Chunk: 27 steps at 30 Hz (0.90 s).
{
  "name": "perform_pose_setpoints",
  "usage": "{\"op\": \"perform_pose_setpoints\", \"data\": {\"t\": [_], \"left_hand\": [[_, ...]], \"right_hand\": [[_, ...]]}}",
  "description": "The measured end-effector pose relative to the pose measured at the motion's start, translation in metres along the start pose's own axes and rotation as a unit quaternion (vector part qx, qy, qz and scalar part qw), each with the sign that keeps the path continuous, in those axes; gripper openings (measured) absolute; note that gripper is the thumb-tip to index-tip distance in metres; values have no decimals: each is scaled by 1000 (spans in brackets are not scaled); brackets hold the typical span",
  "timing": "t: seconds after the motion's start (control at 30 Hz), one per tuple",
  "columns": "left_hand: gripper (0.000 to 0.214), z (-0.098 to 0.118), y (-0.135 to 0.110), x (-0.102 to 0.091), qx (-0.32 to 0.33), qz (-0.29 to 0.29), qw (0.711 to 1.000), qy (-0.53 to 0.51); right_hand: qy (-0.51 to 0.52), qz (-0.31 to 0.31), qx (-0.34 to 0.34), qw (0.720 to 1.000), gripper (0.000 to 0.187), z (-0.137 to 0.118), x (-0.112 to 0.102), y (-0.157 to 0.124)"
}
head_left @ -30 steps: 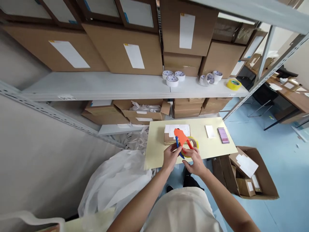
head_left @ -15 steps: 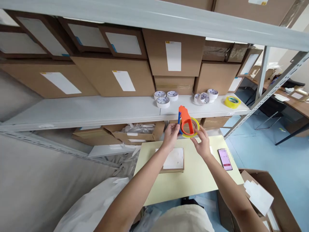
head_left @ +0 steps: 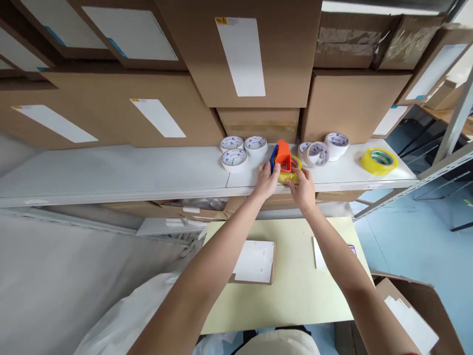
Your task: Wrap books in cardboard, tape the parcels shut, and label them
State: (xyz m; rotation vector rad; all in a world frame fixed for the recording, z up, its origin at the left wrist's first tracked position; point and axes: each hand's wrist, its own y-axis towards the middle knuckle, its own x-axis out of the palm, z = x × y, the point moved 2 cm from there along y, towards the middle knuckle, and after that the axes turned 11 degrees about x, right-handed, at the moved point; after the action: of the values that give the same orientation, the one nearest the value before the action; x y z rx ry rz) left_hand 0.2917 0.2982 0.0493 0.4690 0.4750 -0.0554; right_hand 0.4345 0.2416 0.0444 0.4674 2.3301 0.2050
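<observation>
An orange tape dispenser with a blue part and a yellow tape roll on it is at the front of the grey shelf. My left hand grips the dispenser's blue side from the left. On the right, my right hand has its fingers closed on the yellow roll's edge. White tape rolls stand left of the dispenser, and more white rolls lie to its right. Farther right on the shelf is another yellow tape roll. Whether the dispenser touches the shelf, I cannot tell.
Cardboard boxes with white labels fill the back of the shelf. Below stands a pale yellow table bearing a flat labelled box and a phone partly behind my right forearm. An open carton sits at lower right.
Both hands have moved forward, carrying the tape dispenser from above the table to the shelf between the white rolls. It has turned in my hands. My view has shifted closer to the shelf.
</observation>
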Motion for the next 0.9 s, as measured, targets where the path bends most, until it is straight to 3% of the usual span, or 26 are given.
{"op": "perform_pose_setpoints", "data": {"t": [0.1,0.17,0.23,0.3,0.37,0.43,0.5,0.57,0.67,0.77,0.9], "left_hand": [[67,-2,-16,-4,5,19,1000,-4],[68,-3,-42,-14,32,43,999,-2],[64,-9,-83,-31,67,74,995,21],[57,-26,-136,-53,67,108,989,70],[54,-53,-195,-76,5,133,984,114],[52,-86,-252,-96,-121,149,972,134],[51,-117,-301,-109,-270,151,945,111],[52,-136,-334,-114,-331,134,930,87],[49,-146,-358,-109,-354,82,931,33],[46,-141,-363,-98,-327,19,944,-49],[52,-126,-362,-99,-281,-11,951,-132]], "right_hand": [[4,4,-32,999,55,3,-3,-10],[22,16,-52,998,61,14,-3,-31],[41,13,-56,998,58,34,2,-69],[56,-33,-39,997,51,62,14,-120],[63,-104,15,992,46,93,30,-178],[55,-172,86,980,47,120,47,-232],[44,-236,145,960,53,136,62,-276],[44,-275,192,941,58,140,75,-305],[68,-285,224,929,64,129,93,-326],[107,-259,222,934,63,114,107,-332],[121,-208,221,945,59,103,105,-336]]}}
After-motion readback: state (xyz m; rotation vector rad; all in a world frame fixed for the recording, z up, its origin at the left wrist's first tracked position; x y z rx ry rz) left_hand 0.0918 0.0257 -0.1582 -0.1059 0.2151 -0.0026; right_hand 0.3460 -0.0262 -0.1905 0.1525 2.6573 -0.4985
